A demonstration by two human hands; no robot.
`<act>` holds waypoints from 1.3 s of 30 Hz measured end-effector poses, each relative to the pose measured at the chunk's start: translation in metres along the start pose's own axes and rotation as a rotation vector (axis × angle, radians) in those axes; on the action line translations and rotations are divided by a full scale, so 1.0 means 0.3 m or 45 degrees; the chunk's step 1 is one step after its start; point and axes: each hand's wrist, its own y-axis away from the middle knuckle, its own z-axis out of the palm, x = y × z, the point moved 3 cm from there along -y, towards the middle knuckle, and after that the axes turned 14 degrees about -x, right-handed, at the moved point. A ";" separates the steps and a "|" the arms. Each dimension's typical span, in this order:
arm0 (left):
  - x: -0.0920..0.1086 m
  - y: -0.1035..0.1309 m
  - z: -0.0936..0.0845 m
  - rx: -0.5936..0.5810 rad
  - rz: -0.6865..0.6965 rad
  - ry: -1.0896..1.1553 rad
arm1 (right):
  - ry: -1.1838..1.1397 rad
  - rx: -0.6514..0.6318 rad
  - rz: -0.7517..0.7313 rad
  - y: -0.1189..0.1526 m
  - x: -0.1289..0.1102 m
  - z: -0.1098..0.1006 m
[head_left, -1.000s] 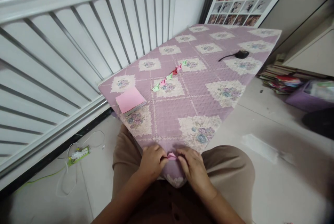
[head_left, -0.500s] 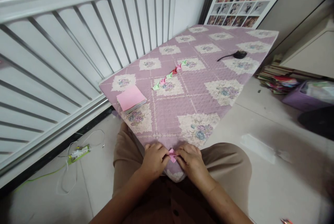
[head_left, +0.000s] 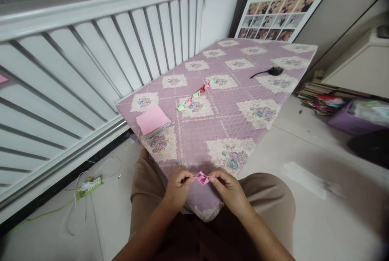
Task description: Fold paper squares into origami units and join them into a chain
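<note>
Between my hands, just above the near corner of the table, is a small folded pink paper (head_left: 202, 178) with a pocket opened in its middle. My left hand (head_left: 180, 186) pinches its left point between thumb and finger. At the other side my right hand (head_left: 225, 188) pinches the right point the same way. Farther up the cloth lies a row of small folded papers (head_left: 197, 94) in green, pink and red. A stack of square paper (head_left: 153, 120), pink on top, rests near the table's left edge.
The table wears a purple floral cloth (head_left: 200, 131). A black object with a thin tail (head_left: 275, 71) lies toward its right edge. A white radiator (head_left: 100, 62) runs along the left, with a power strip (head_left: 90, 186) on the floor. A photo board (head_left: 270, 18) leans at the back.
The pink paper has been drawn wider and its middle has opened into a pocket. My hands have moved slightly apart, and the view has tilted up a little.
</note>
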 end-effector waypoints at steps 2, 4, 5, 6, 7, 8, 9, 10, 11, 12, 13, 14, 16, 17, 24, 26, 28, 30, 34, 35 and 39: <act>-0.008 -0.003 -0.002 0.074 -0.065 0.155 | -0.137 0.055 0.074 -0.001 0.008 0.004; -0.017 -0.006 0.007 0.086 -0.127 0.278 | -0.229 0.080 0.106 -0.003 0.015 0.019; -0.022 -0.007 0.015 0.086 -0.155 0.328 | -0.254 0.090 0.105 -0.005 0.017 0.029; -0.028 -0.006 0.025 0.093 -0.179 0.374 | -0.269 0.106 0.093 -0.006 0.020 0.039; -0.035 -0.006 0.035 0.111 -0.197 0.421 | -0.279 0.131 0.079 -0.007 0.022 0.047; -0.043 -0.005 0.046 0.136 -0.211 0.477 | -0.287 0.162 0.066 -0.008 0.023 0.055; -0.050 -0.004 0.054 0.166 -0.224 0.537 | -0.293 0.190 0.058 -0.008 0.025 0.061; -0.057 -0.004 0.060 0.189 -0.237 0.586 | -0.293 0.211 0.052 -0.009 0.025 0.064; -0.061 -0.004 0.062 0.193 -0.252 0.607 | -0.280 0.222 0.050 -0.009 0.024 0.065; -0.062 -0.005 0.059 0.180 -0.267 0.588 | -0.245 0.217 0.049 -0.009 0.021 0.063; -0.059 -0.006 0.052 0.149 -0.278 0.522 | -0.186 0.196 0.045 -0.010 0.018 0.058; -0.053 -0.008 0.039 0.112 -0.275 0.415 | -0.103 0.160 0.035 -0.011 0.013 0.051; -0.031 -0.013 0.009 0.037 -0.199 0.140 | 0.095 0.067 -0.002 -0.013 0.006 0.034; -0.018 -0.014 -0.004 0.000 -0.134 -0.003 | 0.193 0.024 -0.030 -0.014 0.006 0.025; -0.012 -0.004 0.000 -0.196 -0.056 -0.600 | 0.614 0.039 -0.194 -0.016 0.006 0.001; -0.018 -0.003 0.006 -0.198 -0.062 -0.647 | 0.683 0.057 -0.205 -0.019 -0.017 0.009; -0.020 -0.005 0.008 -0.197 -0.067 -0.671 | 0.764 0.028 -0.220 -0.026 -0.048 0.026; -0.020 -0.007 0.008 -0.208 -0.075 -0.683 | 0.861 -0.017 -0.189 -0.038 -0.072 0.046; -0.018 -0.012 0.012 -0.223 -0.104 -0.707 | 1.055 -0.114 0.057 -0.069 -0.085 0.078; -0.018 -0.014 0.013 -0.223 -0.111 -0.706 | 1.091 -0.146 0.119 -0.077 -0.085 0.084; -0.014 -0.023 0.016 -0.225 -0.132 -0.676 | 1.185 -0.277 0.288 -0.109 -0.098 0.096</act>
